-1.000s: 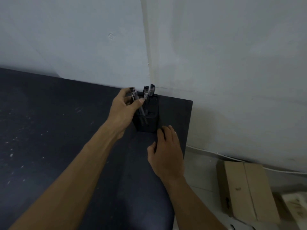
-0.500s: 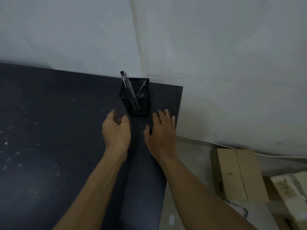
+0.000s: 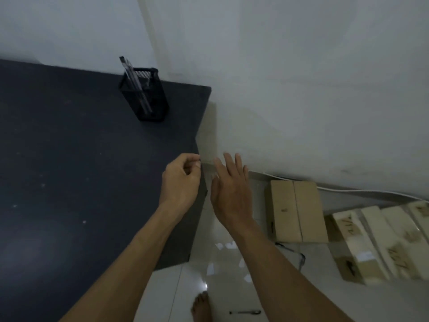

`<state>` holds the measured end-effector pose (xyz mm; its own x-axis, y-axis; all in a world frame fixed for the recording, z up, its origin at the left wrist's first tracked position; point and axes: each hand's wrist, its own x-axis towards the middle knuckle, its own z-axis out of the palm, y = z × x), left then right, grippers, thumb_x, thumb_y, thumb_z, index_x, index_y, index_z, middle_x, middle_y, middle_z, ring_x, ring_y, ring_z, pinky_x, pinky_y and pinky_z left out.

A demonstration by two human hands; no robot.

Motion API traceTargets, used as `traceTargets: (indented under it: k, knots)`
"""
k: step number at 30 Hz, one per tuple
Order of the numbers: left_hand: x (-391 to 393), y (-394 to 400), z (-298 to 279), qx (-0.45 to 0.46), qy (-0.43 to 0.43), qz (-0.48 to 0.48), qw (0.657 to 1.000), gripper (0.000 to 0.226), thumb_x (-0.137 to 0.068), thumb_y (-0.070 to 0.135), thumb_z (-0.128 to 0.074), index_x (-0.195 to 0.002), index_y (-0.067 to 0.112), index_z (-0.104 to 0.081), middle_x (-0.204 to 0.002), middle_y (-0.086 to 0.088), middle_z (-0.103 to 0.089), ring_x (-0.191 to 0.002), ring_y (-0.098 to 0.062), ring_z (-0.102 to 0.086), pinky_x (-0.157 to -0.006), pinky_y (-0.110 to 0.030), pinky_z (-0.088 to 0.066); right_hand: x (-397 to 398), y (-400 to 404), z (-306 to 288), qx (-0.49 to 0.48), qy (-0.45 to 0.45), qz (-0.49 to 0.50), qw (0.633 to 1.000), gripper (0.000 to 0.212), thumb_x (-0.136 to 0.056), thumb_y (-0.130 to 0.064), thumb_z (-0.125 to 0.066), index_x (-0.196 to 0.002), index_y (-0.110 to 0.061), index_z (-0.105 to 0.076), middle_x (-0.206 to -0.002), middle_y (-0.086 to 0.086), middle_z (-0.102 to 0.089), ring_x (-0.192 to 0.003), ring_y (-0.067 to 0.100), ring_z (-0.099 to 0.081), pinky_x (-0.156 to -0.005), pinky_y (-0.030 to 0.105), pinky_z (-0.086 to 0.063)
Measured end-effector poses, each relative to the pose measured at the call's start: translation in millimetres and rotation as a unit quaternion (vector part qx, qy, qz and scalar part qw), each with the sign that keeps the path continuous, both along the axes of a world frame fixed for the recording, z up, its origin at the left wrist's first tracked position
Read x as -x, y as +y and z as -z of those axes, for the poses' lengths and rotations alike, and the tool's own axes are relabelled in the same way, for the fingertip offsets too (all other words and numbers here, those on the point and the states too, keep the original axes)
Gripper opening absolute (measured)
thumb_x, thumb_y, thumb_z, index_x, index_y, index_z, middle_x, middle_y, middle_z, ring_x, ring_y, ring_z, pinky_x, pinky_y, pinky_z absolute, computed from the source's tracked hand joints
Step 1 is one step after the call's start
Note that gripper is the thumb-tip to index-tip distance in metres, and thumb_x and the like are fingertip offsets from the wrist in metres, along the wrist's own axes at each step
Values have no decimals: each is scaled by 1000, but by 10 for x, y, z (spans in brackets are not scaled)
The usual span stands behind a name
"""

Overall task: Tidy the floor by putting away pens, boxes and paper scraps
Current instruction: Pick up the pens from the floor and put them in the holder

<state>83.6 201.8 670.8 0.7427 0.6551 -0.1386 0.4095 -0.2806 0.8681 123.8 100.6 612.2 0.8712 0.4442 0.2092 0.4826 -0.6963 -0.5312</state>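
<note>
Both hands have pulled back from the mesh pen holder (image 3: 145,96) on the tabletop (image 3: 69,159), pens now inside. Left hand (image 3: 181,180) loosely curled and empty, right hand (image 3: 229,189) open-fingered. Next: reach down for the floor pen (image 3: 245,312), paper scraps (image 3: 226,246) and cardboard boxes (image 3: 297,212).

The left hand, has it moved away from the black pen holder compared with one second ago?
Yes. The left hand has drawn back from the pen holder toward the person, and is now near the table edge, loosely curled.

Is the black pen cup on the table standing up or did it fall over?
Standing up. The pen cup sits on its base on the dark table, open top upward, with pens sticking out of it.
</note>
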Motion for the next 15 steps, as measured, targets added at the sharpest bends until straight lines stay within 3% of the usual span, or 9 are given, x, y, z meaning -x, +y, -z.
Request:
traceTargets:
  k: [2, 5, 10, 15]
  knots:
    - [70, -386, 93, 6, 24, 12, 1000, 21, -95, 20, -53, -114, 20, -64, -100, 8, -65, -93, -7, -62, -85, -31, -55, 69, -411, 40, -15, 10, 2, 1000, 45, -96, -25, -31, -137, -12, -45, -148, 15, -39, -142, 35, -24, -114, 46, -15]
    - [183, -940, 333, 12, 64, 30, 997, 21, -95, 19, -52, -114, 25, -60, -105, 8, -61, -93, -4, -59, -84, -27, -51, 157, -980, 144, -33, 10, 7, 999, 47, -91, -10, -39, -138, -9, -44, -147, 17, -39, -141, 37, -25, -115, 50, -20]
    - [391, -1924, 1017, 72, 97, 30, 992, 26, -96, 20, -51, -121, 24, -57, -108, 4, -60, -88, -5, -57, -65, -17, -44, 229, -1967, 627, -31, 13, 38, 999, 53, -86, -1, -42, -138, -10, -44, -147, 16, -41, -140, 37, -28, -114, 50, -25]
    - [597, -2650, 1885, 106, 139, 47, 983, 27, -95, 15, -52, -121, 23, -57, -113, 4, -59, -100, -11, -56, -80, -18, -43, 440, -2702, 1488, -38, 63, 74, 995, 48, -90, -1, -43, -137, -10, -46, -147, 15, -40, -141, 37, -25, -114, 53, -26]
